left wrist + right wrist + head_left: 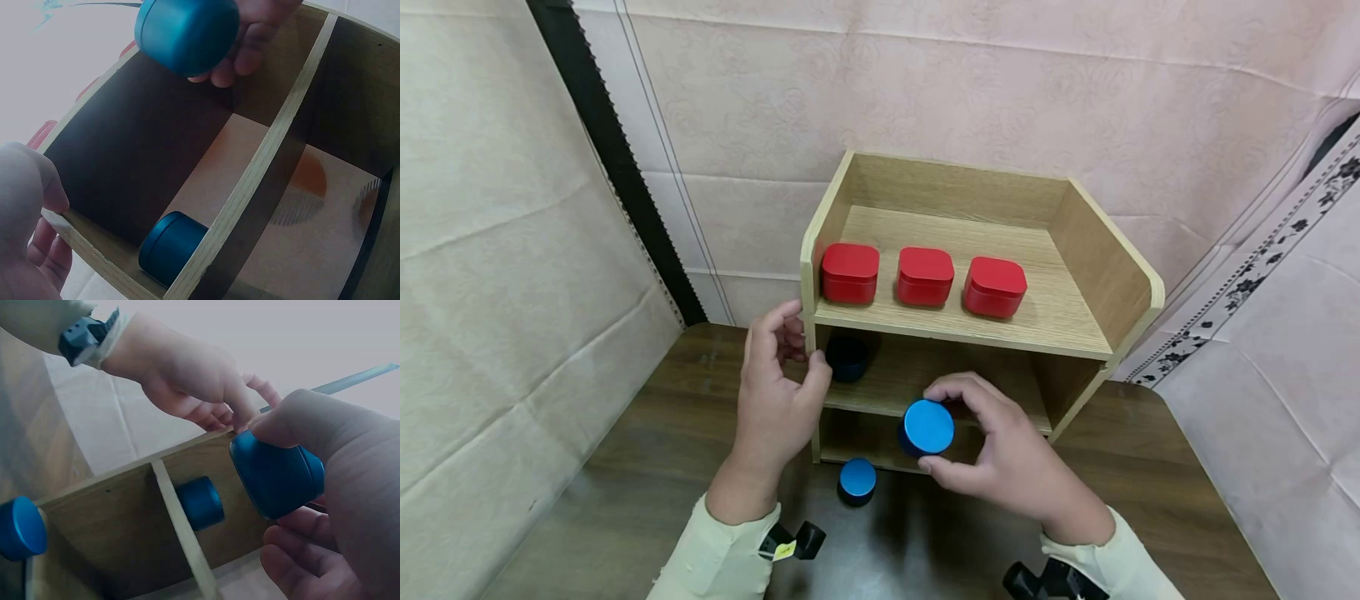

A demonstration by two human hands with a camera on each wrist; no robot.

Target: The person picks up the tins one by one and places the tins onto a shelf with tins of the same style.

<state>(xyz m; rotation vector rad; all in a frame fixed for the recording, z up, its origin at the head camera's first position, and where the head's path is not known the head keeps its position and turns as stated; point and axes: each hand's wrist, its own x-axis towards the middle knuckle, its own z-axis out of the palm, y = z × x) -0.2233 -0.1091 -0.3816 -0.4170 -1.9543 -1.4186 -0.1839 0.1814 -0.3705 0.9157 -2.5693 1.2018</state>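
My right hand point(1000, 442) holds a round blue canister point(928, 428) between thumb and fingers, in front of the small wooden shelf point(962, 337). At the shelf's left side panel, my left hand point(778, 400) grips the front edge, thumb on one side and fingers on the outer face. A second blue canister point(172, 249) stands at the left end of the middle level, shaded in the head view. On the table before the shelf stands a third blue canister point(857, 482), smaller than the held one in the head view.
Three red square-lidded tins point(926, 277) stand in a row on the top level. The shelf's lowest level point(880, 442) lies behind the held canister. Brown wooden table point(625, 467) surrounds the shelf, with pale cloth point(985, 92) hanging behind and at both sides.
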